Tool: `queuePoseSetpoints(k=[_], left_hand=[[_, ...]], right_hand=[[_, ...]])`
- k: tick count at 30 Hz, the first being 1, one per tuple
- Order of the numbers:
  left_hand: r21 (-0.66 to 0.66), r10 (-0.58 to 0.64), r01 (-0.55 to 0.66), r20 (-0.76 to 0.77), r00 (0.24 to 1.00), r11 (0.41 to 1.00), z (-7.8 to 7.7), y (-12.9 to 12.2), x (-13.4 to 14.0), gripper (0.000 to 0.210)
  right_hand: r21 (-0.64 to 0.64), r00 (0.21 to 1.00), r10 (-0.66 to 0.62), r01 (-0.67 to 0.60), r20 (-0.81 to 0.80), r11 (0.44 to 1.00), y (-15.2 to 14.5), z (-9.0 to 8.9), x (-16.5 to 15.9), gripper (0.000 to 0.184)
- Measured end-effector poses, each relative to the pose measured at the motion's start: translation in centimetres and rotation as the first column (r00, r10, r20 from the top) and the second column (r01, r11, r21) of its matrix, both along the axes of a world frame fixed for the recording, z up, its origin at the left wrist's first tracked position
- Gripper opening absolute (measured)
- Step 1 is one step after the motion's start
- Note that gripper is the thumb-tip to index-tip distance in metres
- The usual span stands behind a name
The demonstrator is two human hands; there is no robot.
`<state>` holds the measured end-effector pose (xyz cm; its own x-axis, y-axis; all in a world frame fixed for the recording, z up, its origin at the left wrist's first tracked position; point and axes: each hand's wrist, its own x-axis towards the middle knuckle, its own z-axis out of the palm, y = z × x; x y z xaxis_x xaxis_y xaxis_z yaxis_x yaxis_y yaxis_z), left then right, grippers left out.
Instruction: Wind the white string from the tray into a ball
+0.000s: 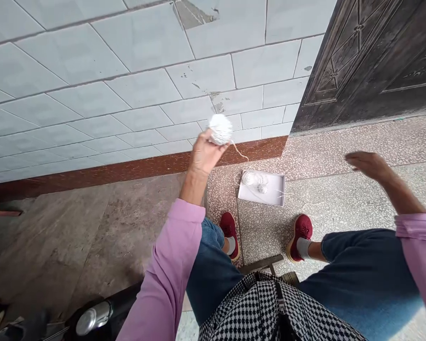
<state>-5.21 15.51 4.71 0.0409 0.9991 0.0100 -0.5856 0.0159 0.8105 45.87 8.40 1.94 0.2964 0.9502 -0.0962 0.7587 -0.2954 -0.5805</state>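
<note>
A ball of white yarn [220, 129] sits in my left hand [206, 151], raised in front of the tiled wall with the fingers closed around its lower side. From the ball a loose strand [239, 151] runs down toward a shallow white box [280, 189] on the floor. Inside that box lie more wound white yarn [255, 180] and loose strands. Another strand trails over the box's right side onto the floor. Off to the right, my right hand [369, 164] is held in the air with its fingers stretched leftward, and I see nothing in it.
White wall tiles [145, 42] rise ahead above a brown skirting [135, 169]. A dark carved door [376, 61] stands at the right. My red shoes [303, 229] flank the area just before the box. Part of a dark low frame [262, 263] shows between my legs.
</note>
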Motion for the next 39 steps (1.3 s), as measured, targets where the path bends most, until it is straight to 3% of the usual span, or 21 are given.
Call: queuePoseSetpoints(k=[1, 3, 7, 9, 11, 14, 16, 18, 20, 22, 25, 28, 30, 32, 35, 37, 39], left_hand=[[-0.01, -0.071, 0.071, -0.01, 0.997, 0.997, 0.2, -0.4, 1.7, 0.082], [-0.021, -0.189, 0.188, -0.027, 0.982, 0.982, 0.5, -1.1, 4.7, 0.083], [-0.032, -0.282, 0.281, -0.078, 0.956, 0.959, 0.6, -1.7, 8.1, 0.066], [-0.033, -0.281, 0.279, -0.1, 0.955, 0.96, 0.4, -1.5, 8.5, 0.059], [-0.029, -0.265, 0.264, -0.128, 0.956, 0.964, 0.2, -1.1, 8.0, 0.057], [-0.006, -0.204, 0.208, -0.217, 0.955, 0.978, -0.2, -0.4, 6.5, 0.054], [0.014, -0.145, 0.157, -0.317, 0.937, 0.987, -0.6, 0.0, 5.6, 0.056], [0.036, -0.072, 0.098, -0.45, 0.89, 0.994, -1.1, 0.0, 5.1, 0.066], [0.061, -0.019, 0.069, -0.597, 0.802, 0.996, -1.3, -0.2, 5.1, 0.075], [0.049, -0.077, 0.155, -0.7, 0.71, 0.987, -1.3, -0.9, 5.4, 0.074], [-0.04, -0.349, 0.437, -0.668, 0.657, 0.899, -0.8, -2.2, 6.3, 0.062], [-0.049, -0.568, 0.625, -0.479, 0.669, 0.779, -0.2, -3.3, 7.2, 0.057], [-0.024, -0.619, 0.661, -0.38, 0.688, 0.75, 0.1, -3.8, 7.6, 0.058], [-0.001, -0.604, 0.64, -0.331, 0.725, 0.769, 0.3, -3.7, 7.7, 0.061], [0.043, -0.463, 0.496, -0.297, 0.835, 0.867, 0.2, -2.9, 7.2, 0.064], [0.059, -0.323, 0.355, -0.297, 0.899, 0.933, -0.2, -2.0, 6.6, 0.062], [0.046, -0.204, 0.238, -0.38, 0.902, 0.97, -0.9, -1.2, 6.0, 0.064]], right_hand=[[-0.03, 0.989, 0.056, -0.061, -0.134, 0.998, 0.8, 0.6, -2.7, 0.015], [0.033, 0.903, 0.234, -0.238, -0.361, 0.971, 2.1, 1.7, -8.4, 0.022], [0.229, 0.621, 0.481, -0.443, -0.619, 0.867, 3.1, 3.0, -18.4, 0.029], [0.265, 0.492, 0.527, -0.506, -0.693, 0.821, 3.1, 3.0, -21.1, 0.024], [0.252, 0.425, 0.535, -0.56, -0.73, 0.789, 2.9, 2.7, -22.1, 0.022], [0.283, 0.48, 0.622, -0.603, -0.618, 0.746, 2.0, 2.7, -21.7, 0.035], [0.326, 0.513, 0.722, -0.659, -0.465, 0.678, 1.0, 3.2, -21.3, 0.042], [0.318, 0.474, 0.801, -0.745, -0.366, 0.586, -0.2, 4.3, -21.2, 0.046], [0.316, 0.429, 0.831, -0.781, -0.355, 0.538, -1.1, 5.5, -21.3, 0.048], [0.372, 0.448, 0.812, -0.73, -0.373, 0.574, -1.2, 6.6, -21.1, 0.049], [0.492, 0.566, 0.716, -0.524, -0.408, 0.695, 0.1, 6.9, -20.0, 0.051], [0.516, 0.627, 0.638, -0.402, -0.446, 0.756, 1.9, 5.4, -18.9, 0.053], [0.482, 0.625, 0.631, -0.422, -0.46, 0.768, 2.7, 3.7, -18.9, 0.051], [0.424, 0.639, 0.637, -0.48, -0.431, 0.768, 2.9, 2.2, -19.5, 0.046], [0.293, 0.662, 0.682, -0.616, -0.31, 0.731, 2.0, 1.0, -20.9, 0.036], [0.209, 0.618, 0.74, -0.712, -0.264, 0.67, 1.0, 1.1, -21.8, 0.03], [0.172, 0.529, 0.796, -0.79, -0.293, 0.588, -0.1, 1.7, -22.4, 0.03]])
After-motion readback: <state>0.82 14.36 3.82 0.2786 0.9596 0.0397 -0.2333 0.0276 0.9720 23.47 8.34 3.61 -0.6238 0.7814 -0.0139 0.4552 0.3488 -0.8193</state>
